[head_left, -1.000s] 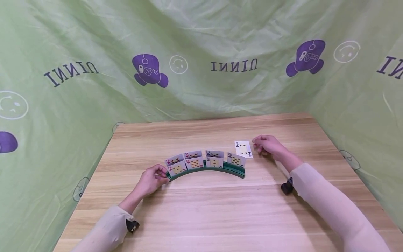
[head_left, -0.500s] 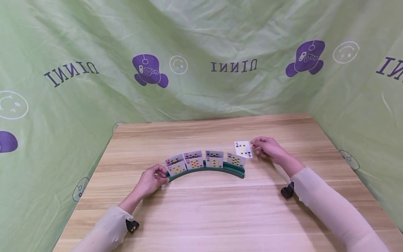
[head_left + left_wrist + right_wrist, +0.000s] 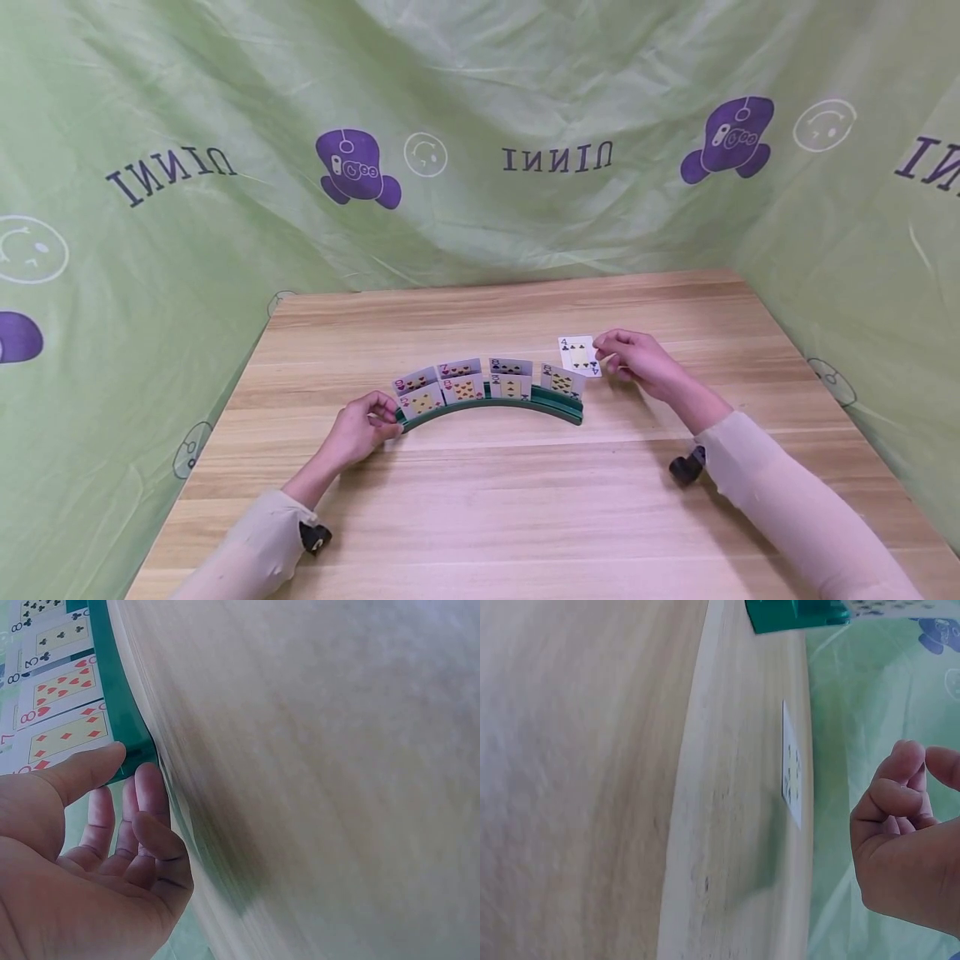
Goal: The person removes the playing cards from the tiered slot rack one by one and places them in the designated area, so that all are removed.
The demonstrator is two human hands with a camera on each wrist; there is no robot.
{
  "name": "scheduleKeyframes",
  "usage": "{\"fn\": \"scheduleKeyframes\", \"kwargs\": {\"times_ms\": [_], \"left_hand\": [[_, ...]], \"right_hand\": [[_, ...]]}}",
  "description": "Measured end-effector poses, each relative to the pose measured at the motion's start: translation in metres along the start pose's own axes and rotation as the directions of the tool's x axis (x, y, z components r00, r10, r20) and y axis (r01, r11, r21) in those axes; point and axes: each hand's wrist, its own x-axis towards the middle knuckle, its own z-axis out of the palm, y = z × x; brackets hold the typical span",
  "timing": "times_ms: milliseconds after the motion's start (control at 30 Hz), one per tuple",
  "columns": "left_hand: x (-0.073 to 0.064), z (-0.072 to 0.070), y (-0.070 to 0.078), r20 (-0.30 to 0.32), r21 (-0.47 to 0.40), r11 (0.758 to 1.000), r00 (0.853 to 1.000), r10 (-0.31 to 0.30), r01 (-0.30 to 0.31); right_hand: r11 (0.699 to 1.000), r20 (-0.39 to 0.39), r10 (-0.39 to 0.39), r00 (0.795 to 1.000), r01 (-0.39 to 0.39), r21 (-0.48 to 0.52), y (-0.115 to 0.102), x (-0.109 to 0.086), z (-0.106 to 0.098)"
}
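A green curved card holder (image 3: 557, 405) stands mid-table with several playing cards upright in two rows, among them a card of hearts (image 3: 463, 388) and a three of clubs (image 3: 511, 387). My left hand (image 3: 362, 428) pinches the holder's left end. In the left wrist view the thumb (image 3: 105, 761) presses on top and fingertips lie against its lower edge. Flat on the table, behind the holder's right end, lies a four of clubs (image 3: 577, 353). Just above that card's right side hovers my right hand (image 3: 637, 360), fingers loosely bent and nothing held; the right wrist view shows a gap between hand and card.
The wooden table (image 3: 495, 508) has a green printed curtain (image 3: 472, 233) behind it and on both sides. A black wrist camera (image 3: 315, 537) sits at the left cuff, another camera (image 3: 686, 467) at the right cuff.
My right hand has moved slightly left and nearer, so its fingertips now overlap the four of clubs' right edge in the head view. The left hand, holder and cards stay put.
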Motion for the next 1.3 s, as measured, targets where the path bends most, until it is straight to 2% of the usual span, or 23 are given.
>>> {"fn": "scheduleKeyframes", "kwargs": {"times_ms": [467,1033,1300], "left_hand": [[0.001,0.0,0.001,0.003,-0.013,1.0,1.0,-0.011,0.011],[0.002,0.0,0.001,0.004,-0.002,1.0,1.0,-0.019,0.019],[0.001,0.0,0.002,0.005,0.004,1.0,1.0,-0.031,0.031]], "right_hand": [[0.993,0.027,-0.046,0.999,0.043,0.109,-0.005,-0.022,0.019],[0.994,0.085,-0.097,0.992,0.093,0.048,-0.005,-0.043,0.028],[0.992,0.098,-0.118,0.988,0.113,0.052,-0.005,-0.05,0.031]]}}
